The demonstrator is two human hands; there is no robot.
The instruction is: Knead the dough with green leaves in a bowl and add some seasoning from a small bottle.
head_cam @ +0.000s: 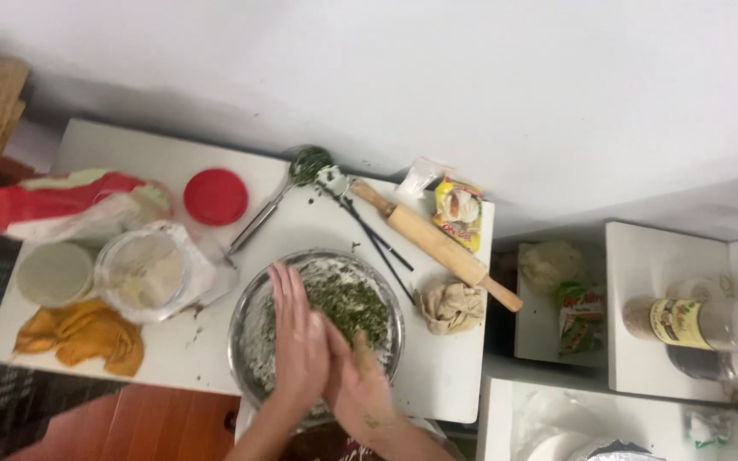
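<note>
Both hands over metal bowl point(249, 316) on table point(446, 376). Left hand point(298, 337) & right hand point(359, 384) pressed palm-to-palm, fingers straight, together. Chopped-greens mix point(352, 303) lies just ahead of fingertips; right hand nearer.

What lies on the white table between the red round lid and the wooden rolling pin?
In the head view, between the red round lid and the wooden rolling pin lie a metal ladle flecked with chopped greens and dark chopsticks.

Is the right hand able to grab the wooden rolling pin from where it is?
Probably yes: the right hand is over the metal bowl, and the wooden rolling pin lies uncovered just beyond the rim.
</note>
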